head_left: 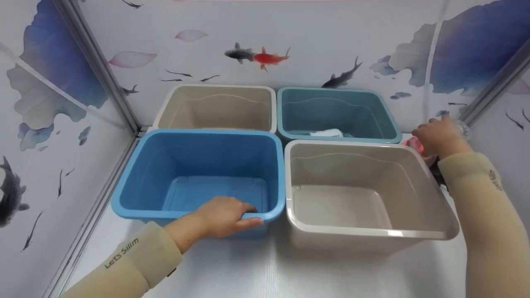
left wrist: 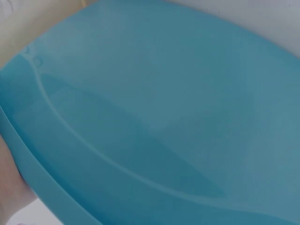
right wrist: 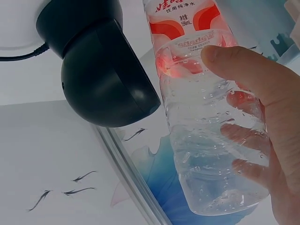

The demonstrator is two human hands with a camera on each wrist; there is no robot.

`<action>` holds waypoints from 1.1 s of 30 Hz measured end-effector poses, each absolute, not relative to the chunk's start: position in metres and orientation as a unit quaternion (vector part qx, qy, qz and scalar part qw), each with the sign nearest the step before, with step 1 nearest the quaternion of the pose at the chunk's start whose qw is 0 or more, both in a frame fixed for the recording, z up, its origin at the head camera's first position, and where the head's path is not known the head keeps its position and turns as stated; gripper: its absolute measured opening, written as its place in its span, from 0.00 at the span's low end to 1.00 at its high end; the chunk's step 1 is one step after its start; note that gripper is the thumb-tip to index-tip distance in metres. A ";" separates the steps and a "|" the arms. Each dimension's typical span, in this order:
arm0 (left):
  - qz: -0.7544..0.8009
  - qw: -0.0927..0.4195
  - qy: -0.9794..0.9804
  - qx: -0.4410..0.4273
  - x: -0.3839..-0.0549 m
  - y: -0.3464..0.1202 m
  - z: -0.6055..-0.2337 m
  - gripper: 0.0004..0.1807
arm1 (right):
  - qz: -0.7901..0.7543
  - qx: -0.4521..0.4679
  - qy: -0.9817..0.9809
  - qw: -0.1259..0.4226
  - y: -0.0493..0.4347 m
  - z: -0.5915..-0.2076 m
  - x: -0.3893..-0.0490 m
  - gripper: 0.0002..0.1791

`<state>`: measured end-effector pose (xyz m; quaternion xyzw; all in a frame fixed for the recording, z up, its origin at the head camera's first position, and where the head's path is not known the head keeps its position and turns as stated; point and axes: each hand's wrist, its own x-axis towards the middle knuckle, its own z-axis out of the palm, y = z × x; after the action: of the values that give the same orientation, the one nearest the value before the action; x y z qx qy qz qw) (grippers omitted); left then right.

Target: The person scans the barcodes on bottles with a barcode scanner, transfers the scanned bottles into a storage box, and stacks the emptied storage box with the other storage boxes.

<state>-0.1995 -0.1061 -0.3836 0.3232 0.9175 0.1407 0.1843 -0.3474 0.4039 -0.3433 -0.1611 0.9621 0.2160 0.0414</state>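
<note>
In the head view my left hand grips the front rim of the blue bin near its right corner. The thumb lies outside the wall and the fingers reach over to the inside. The left wrist view is filled by the bin's smooth blue inner wall. Far to the right, my right hand holds a clear plastic water bottle with a red and white label. Its fingers wrap behind the bottle and show through the plastic. Only parts of the bottle show past the hand in the head view.
A grey-beige bin stands between the hands. Behind it, a teal bin contains a white item; a beige bin is at the back left. Beside the bottle is a black rounded device with a cable. Printed wall panels enclose the table.
</note>
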 end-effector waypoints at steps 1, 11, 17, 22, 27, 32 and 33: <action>0.140 0.184 0.918 0.323 -0.200 -0.106 -0.384 0.29 | 0.216 -0.161 0.962 0.042 0.404 -0.343 -0.347 0.20; 0.138 0.191 0.921 0.311 -0.200 -0.106 -0.382 0.30 | 0.209 -0.171 0.962 0.040 0.400 -0.333 -0.347 0.21; 0.133 0.181 0.920 0.322 -0.200 -0.105 -0.384 0.28 | 0.231 -0.190 0.954 0.036 0.399 -0.329 -0.349 0.18; 0.136 0.182 0.919 0.322 -0.199 -0.105 -0.383 0.28 | 0.223 -0.189 0.956 0.033 0.401 -0.326 -0.351 0.18; 0.137 0.186 0.918 0.321 -0.199 -0.106 -0.382 0.29 | 0.226 -0.189 0.955 0.037 0.402 -0.324 -0.353 0.18; 0.138 0.191 0.918 0.318 -0.200 -0.105 -0.382 0.29 | 0.212 -0.183 0.959 0.041 0.403 -0.324 -0.352 0.17; 0.137 0.193 0.918 0.317 -0.200 -0.105 -0.383 0.29 | 0.208 -0.183 0.960 0.041 0.403 -0.324 -0.352 0.17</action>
<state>-0.2004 -0.1052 -0.3828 0.3168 0.9184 0.1373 0.1934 -0.3518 0.4029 -0.3244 -0.1833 0.9598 0.2084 0.0414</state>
